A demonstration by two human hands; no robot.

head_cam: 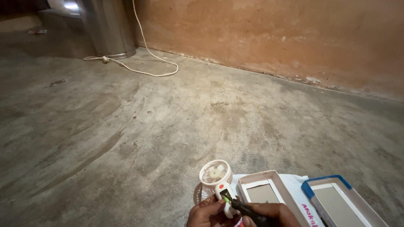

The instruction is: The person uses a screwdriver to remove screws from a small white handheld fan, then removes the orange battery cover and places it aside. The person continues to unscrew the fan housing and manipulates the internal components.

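Your right hand [269, 214] sits at the bottom edge of the view, at about five o'clock, clenched around a dark-handled screwdriver [244, 207] whose green-tipped end presses against the handle of a small white handheld fan [216, 178]. Your left hand [207, 214], just at six o'clock, grasps the lower part of that handle and steadies it. The fan lies face up on the concrete floor [147, 126], its round grille pointing toward twelve o'clock, with a red button just below the grille.

Judging by what shows, the work is at an early stage: the fan looks whole, grille and handle together, and no loose screws or removed parts can be seen. Whether a screw is already turning is too small to tell.

To the fan's right, at three to four o'clock, a shallow open cardboard box [263, 191] with a pinkish rim lies on a white plastic bag [294, 185] bearing pink lettering. Further right sits a second tray-shaped box lid [336, 201], white with a blue corner band. Far off at eleven o'clock, a white cable [143, 67] trails across the floor from a metal drum [109, 25] beside the orange wall [273, 38].
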